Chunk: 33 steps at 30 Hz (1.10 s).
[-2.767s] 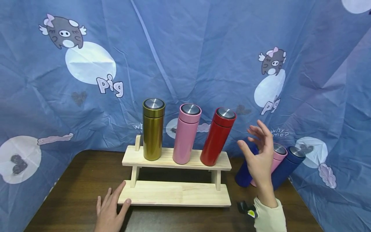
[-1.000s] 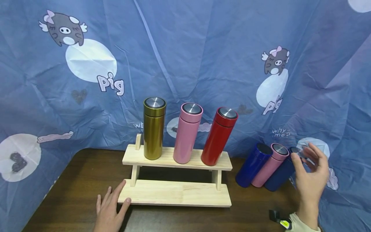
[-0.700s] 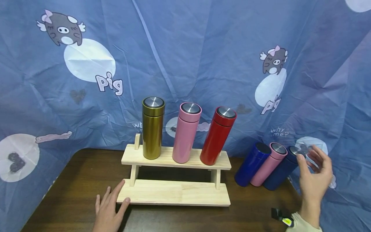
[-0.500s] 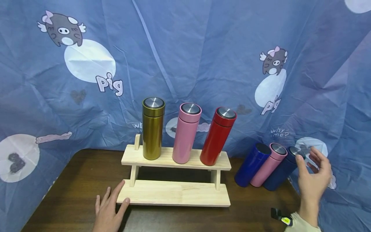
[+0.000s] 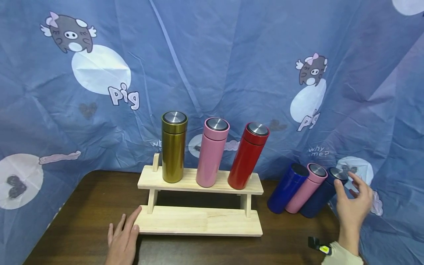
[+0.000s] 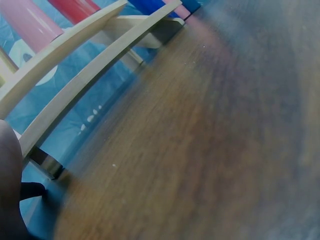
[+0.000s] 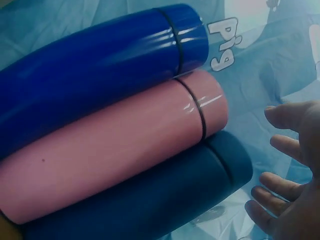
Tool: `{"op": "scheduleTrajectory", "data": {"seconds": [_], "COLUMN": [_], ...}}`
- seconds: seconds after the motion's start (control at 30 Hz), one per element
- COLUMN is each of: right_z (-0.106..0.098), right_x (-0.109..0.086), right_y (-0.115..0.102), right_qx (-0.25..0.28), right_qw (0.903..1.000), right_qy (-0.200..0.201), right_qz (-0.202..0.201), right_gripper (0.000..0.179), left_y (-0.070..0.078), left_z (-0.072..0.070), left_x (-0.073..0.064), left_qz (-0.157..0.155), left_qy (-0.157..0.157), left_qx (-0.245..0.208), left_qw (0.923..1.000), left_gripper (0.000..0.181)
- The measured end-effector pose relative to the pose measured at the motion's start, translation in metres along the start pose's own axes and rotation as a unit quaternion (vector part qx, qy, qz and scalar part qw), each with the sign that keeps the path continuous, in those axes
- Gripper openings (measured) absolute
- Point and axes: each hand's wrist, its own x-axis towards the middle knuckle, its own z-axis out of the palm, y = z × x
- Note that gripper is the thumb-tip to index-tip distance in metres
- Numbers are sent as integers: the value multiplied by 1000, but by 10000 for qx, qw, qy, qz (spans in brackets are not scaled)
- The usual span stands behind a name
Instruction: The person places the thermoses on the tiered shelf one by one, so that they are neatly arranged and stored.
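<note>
My right hand [image 5: 354, 204] is beside the cap of a navy blue thermos [image 5: 316, 198], thumb and fingers spread apart. In the right wrist view, a gap shows between the fingertips and the navy thermos [image 7: 150, 200]. Left of it stand a pink thermos [image 5: 302, 194] and a royal blue thermos [image 5: 284, 192], packed close together. My left hand [image 5: 122, 241] rests at the left end of the lower board of a two-tier wooden shelf [image 5: 198, 221], fingers extended. Gold [image 5: 173, 154], pink [image 5: 210, 158] and red [image 5: 246, 160] thermoses stand on the upper tier.
The brown wooden table [image 5: 82, 209] carries the shelf and the loose thermoses. A blue cloth [image 5: 212, 66] with pig prints hangs right behind and along the right side. A small wooden peg [image 5: 156, 162] sticks up at the upper tier's left end.
My right hand has moved right, past the royal blue and pink thermoses, then slightly back left toward the navy cap. My left thumb has drawn in closer to the fingers. The thermoses have not moved.
</note>
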Motion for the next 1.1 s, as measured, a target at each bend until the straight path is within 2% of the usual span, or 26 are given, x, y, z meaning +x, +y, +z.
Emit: {"op": "scheduleTrajectory", "data": {"seconds": [0.23,0.53,0.83,1.1], "right_z": [3,9,16,21], "right_x": [0,-2,-6,-8], "right_y": [12,29,43,50], "right_qx": [73,-31,613,694], "right_qw": [9999,9991,9962,9949], "right_qy": [-135,-374,-418,-521], "right_qz": [-71,214,467,510], "right_gripper": [46,46,49,54], "left_y": [-3,-3,-3,-2], "left_z": [2,3,3,3], "left_x": [-1,-1,-1,-2], "left_qz": [110,212,203,170], "left_qy": [91,182,187,191], "left_qx": [65,2,29,42], "left_qw": [9999,9996,9996,9997], "left_gripper": [47,46,46,46]}}
